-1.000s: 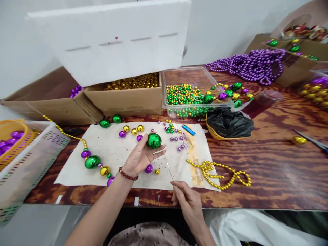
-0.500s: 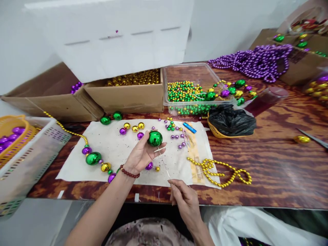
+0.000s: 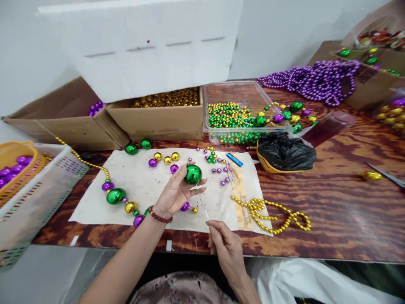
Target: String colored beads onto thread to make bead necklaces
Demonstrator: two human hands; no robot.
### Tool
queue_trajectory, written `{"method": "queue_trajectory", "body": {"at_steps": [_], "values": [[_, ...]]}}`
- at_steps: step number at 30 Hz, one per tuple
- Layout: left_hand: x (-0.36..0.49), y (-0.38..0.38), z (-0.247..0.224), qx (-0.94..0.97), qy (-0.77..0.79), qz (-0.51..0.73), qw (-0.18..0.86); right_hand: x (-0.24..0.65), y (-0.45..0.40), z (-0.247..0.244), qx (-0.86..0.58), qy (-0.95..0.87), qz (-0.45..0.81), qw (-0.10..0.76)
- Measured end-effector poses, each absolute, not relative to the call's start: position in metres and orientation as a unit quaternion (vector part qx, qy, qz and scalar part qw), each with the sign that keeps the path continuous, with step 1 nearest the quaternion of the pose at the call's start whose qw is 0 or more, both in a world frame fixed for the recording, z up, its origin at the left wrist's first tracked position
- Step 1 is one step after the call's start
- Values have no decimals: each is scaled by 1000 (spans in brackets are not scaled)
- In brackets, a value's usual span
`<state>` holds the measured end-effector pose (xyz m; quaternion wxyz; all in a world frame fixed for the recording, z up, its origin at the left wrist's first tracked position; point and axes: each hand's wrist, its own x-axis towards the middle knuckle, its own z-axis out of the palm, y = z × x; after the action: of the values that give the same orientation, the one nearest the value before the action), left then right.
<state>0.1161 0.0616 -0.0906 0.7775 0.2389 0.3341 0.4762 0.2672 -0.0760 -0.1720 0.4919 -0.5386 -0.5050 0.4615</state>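
My left hand point(image 3: 175, 192) holds a large shiny green bead point(image 3: 193, 174) between thumb and fingers, above a white cloth point(image 3: 104, 211). From the bead's underside a thin needle or wire point(image 3: 203, 203) runs down to my right hand point(image 3: 226, 242), whose thumb and fingertips pinch its lower end. On the cloth left of my wrist lies a string of mixed beads, with a green bead point(image 3: 116, 196) and a gold bead point(image 3: 130, 207) among them. Partly behind my left hand is a purple bead point(image 3: 184, 206). Small purple beads point(image 3: 222, 183) are scattered to the right.
Cardboard boxes point(image 3: 155, 122) and a clear tray point(image 3: 207, 126) of small beads stand behind the cloth. A black bag point(image 3: 286, 152) sits in a yellow basket. Gold strands point(image 3: 284, 207) and scissors point(image 3: 384, 173) lie right; a white basket point(image 3: 53, 185) stands left.
The view has shifted slightly, so the background sits a little lower. Both hands keep nearly the same pose, with the green bead and the needle or wire still held.
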Motion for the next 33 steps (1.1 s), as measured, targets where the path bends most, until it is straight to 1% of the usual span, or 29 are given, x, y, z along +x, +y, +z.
{"method": "queue_trajectory", "body": {"at_steps": [8,15,21,27,33], "values": [[124,47,-92,304,296,488,763,260,-60,-178,-517,-476,485,520],[124,40,-96,303,301,515,743,256,-48,-175,-509,-472,472,543],[122,41,-100,301,313,497,752,256,-50,-178,-510,-469,481,537],[123,41,-104,311,332,516,726,257,-48,-175,-531,-482,454,529],[136,27,-112,322,361,461,744,256,-40,-175,-525,-465,484,523]]}}
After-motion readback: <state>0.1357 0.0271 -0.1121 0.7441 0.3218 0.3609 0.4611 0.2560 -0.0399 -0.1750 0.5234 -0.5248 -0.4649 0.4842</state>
